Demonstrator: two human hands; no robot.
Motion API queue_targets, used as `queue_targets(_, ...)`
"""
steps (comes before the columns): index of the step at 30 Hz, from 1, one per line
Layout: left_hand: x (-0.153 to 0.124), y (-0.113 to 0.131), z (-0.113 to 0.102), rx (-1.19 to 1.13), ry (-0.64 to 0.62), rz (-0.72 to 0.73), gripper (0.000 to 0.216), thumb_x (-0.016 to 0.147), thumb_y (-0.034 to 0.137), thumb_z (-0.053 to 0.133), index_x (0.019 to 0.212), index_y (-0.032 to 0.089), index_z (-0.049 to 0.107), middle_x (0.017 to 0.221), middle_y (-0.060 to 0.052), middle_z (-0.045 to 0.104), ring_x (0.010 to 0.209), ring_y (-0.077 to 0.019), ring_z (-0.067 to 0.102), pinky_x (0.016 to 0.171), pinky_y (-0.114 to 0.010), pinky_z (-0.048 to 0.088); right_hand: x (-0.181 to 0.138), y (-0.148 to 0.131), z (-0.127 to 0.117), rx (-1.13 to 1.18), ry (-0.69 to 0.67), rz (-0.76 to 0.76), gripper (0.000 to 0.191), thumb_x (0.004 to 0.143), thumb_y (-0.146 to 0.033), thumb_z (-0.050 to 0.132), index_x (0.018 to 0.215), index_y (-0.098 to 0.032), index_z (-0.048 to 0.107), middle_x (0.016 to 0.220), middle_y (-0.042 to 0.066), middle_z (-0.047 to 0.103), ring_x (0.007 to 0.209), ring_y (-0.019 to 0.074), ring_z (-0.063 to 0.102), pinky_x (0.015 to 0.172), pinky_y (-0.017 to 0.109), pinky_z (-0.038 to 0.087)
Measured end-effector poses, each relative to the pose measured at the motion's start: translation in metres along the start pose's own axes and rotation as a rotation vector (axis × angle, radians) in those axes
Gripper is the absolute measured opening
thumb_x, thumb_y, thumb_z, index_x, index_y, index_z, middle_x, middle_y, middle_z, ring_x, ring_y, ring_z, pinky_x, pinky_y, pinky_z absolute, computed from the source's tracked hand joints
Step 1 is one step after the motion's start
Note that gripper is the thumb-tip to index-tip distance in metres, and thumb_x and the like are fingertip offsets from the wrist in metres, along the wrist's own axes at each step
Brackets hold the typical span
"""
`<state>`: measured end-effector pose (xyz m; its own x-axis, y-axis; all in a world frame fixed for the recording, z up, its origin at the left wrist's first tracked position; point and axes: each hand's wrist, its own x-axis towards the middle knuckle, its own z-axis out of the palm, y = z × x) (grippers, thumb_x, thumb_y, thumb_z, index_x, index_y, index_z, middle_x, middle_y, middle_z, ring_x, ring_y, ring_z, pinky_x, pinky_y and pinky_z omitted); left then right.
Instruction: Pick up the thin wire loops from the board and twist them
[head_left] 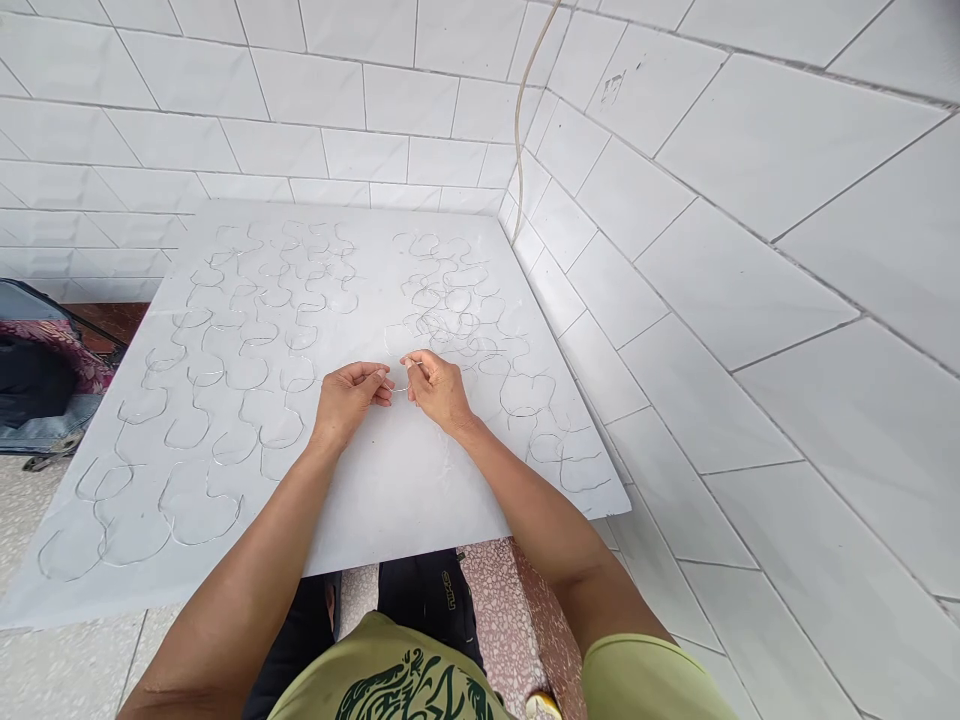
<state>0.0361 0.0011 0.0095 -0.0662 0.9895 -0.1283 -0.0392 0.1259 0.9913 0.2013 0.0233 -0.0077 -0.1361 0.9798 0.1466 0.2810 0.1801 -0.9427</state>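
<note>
**Both hands on one wire piece, mid-counter**

Left hand (351,396): fingers curled, thumb and fingertips pinched together on the near left end of a thin wire piece (396,352). Right hand (441,392): same pinch on the other end, knuckles up. The two hands sit just apart, resting low over the white counter (420,500). The wire piece loops away from me between them. It is very thin against the white, so I cannot tell its exact bend.

To my left, bent wire shapes (225,380) lie flat in rough rows, each apart from the next. Just beyond my right hand is a tangled heap of wires (465,300), overlapping one another.

The counter's right edge stands against the tiled wall (750,250). A cord (519,110) hangs down in the corner. A bag (41,380) sits on the floor at far left.
</note>
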Motion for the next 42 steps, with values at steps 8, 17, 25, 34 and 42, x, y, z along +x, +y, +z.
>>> queue_targets(8,-0.001,0.003,-0.001,0.139,0.083,0.074,0.022,0.084,0.032,0.066,0.094,0.014,0.076,0.081,-0.006,0.072,0.067,-0.0158,0.064,0.066,-0.032,0.058,0.002,-0.004,-0.004,0.161,-0.113,0.107,0.035,0.095,-0.055,0.058,0.098,-0.022,0.066,0.073,0.001,0.069,0.058,0.0122,0.060,0.048,0.022,0.045)
queue_targets(17,-0.003,-0.003,0.002,0.399,0.161,0.193,0.019,0.087,0.032,0.059,0.086,0.019,0.073,0.074,-0.003,0.070,0.059,-0.0146,0.058,0.059,-0.028,0.047,0.010,-0.002,-0.015,0.362,-0.141,0.135,0.045,0.092,-0.063,0.060,0.102,-0.019,0.064,0.084,0.006,0.069,0.069,0.0143,0.065,0.048,0.021,0.048)
queue_targets(25,-0.004,-0.014,0.004,0.684,0.183,0.399,0.023,0.092,0.031,0.052,0.086,0.021,0.072,0.070,-0.002,0.064,0.062,-0.0160,0.053,0.064,-0.030,0.038,0.010,-0.004,-0.014,0.361,-0.193,0.141,0.043,0.090,-0.060,0.064,0.102,-0.019,0.065,0.085,0.005,0.069,0.071,0.0138,0.065,0.050,0.021,0.049)
queue_targets(34,-0.004,-0.016,0.002,0.699,0.162,0.439,0.024,0.093,0.028,0.050,0.082,0.021,0.070,0.065,0.000,0.055,0.059,-0.0154,0.045,0.063,-0.030,0.035,0.008,0.000,-0.010,0.297,-0.188,0.107,0.027,0.090,-0.045,0.066,0.095,-0.018,0.069,0.070,0.000,0.066,0.057,0.0109,0.059,0.049,0.022,0.047)
queue_targets(42,-0.007,-0.015,0.002,0.683,0.196,0.454,0.025,0.094,0.032,0.050,0.087,0.020,0.071,0.068,-0.001,0.058,0.062,-0.0157,0.050,0.065,-0.030,0.039,0.010,0.000,-0.011,0.277,-0.166,0.119,0.025,0.089,-0.043,0.066,0.092,-0.018,0.069,0.068,0.000,0.065,0.055,0.0109,0.059,0.049,0.022,0.047)
